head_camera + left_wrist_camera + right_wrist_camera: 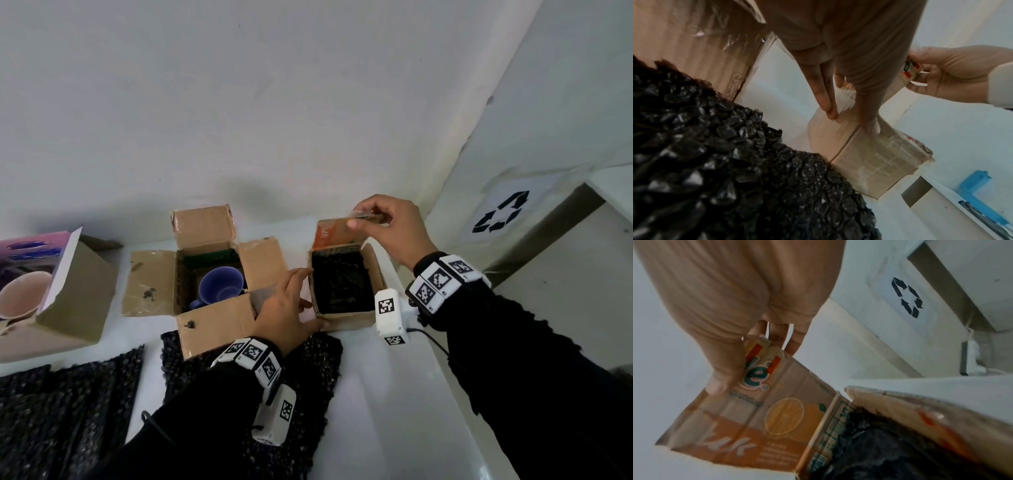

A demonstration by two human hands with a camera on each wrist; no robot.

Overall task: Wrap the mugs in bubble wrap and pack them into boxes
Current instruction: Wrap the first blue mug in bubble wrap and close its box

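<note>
A small cardboard box (pixel 376 270) stands on the white table with a black bubble-wrapped bundle (pixel 342 284) inside it. My right hand (pixel 368 217) pinches the top edge of its orange printed far flap (pixel 760 418), which stands upright; the thumb lies on the printed side. My left hand (pixel 301 301) rests against the box's near left corner, its straight fingers (pixel 828 104) flat on the taped side. A purple mug (pixel 221 284) lies unwrapped in the open middle box (pixel 212 325). A pink mug (pixel 20 294) sits in the left box (pixel 75 301).
Black bubble wrap sheets lie at the table's front left (pixel 68 411) and under my left forearm (pixel 308 370). A white bin with a recycling sign (pixel 500 216) stands to the right, past the table edge. A blue object (pixel 978 191) lies below that edge.
</note>
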